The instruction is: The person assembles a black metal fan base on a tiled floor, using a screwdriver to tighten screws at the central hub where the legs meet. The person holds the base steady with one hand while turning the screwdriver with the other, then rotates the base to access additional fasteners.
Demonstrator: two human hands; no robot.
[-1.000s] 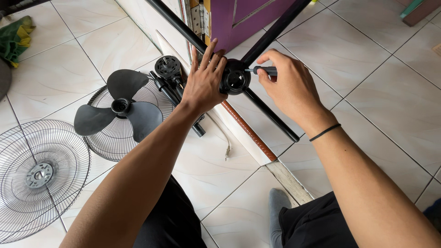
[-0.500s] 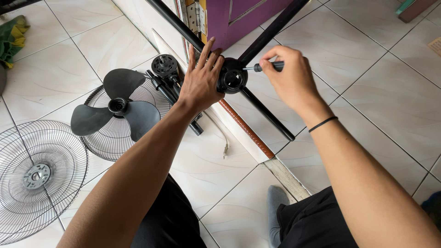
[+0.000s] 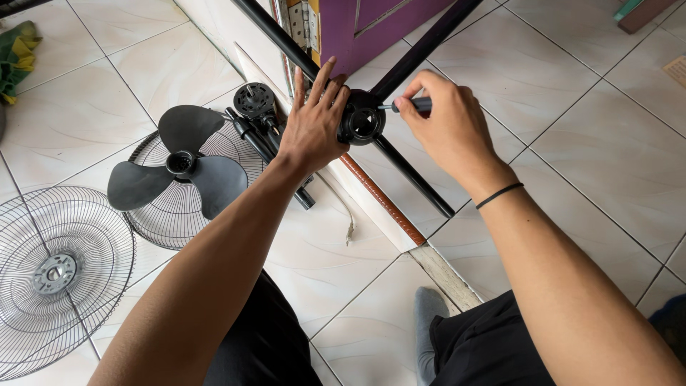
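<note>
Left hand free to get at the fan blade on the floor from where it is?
Probably yes. The left hand rests flat on the cross base hub, holding nothing; the fan blade lies uncovered on a grille with bare floor between.

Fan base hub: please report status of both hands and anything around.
Left hand flat against black cross-base hub, open. Right hand shut on screwdriver, tip at hub. Fan blade and wire grilles lie left, apart from the hub.
</note>
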